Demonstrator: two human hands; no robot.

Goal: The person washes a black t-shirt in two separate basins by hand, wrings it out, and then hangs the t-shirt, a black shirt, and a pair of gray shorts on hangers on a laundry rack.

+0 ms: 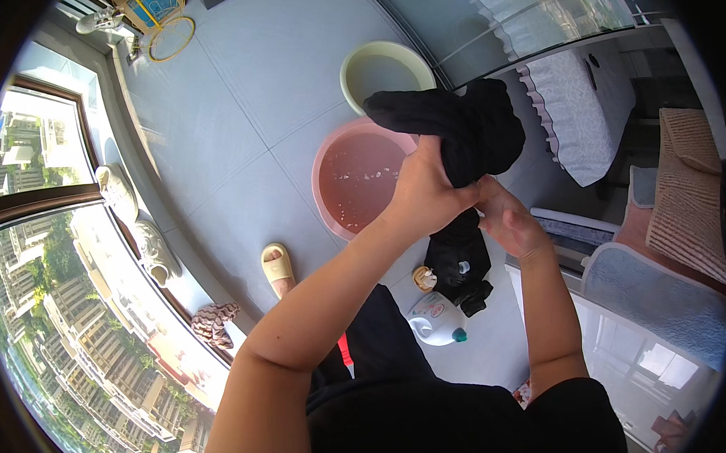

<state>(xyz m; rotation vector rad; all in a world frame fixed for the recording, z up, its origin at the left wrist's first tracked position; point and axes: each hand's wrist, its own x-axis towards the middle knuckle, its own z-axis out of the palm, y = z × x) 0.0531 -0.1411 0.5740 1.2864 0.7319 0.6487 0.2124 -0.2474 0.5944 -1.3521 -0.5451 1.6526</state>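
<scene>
Black cloth, bunched up, is held in front of me at chest height, with one part sticking out to the left. My left hand grips the bundle from its lower left side. At its lower right, my right hand touches the other hand; its fingertips are partly hidden, so its hold on the cloth cannot be made out. Beyond and below the hands, a pink basin holds water with some bubbles. A pale green basin with water stands behind it, partly covered by the cloth.
On the floor near my legs lie a white jug with a green cap, a black plastic bag and a small container. Shoes and a patterned cloth rest on the left window ledge. Glass doors stand at upper right.
</scene>
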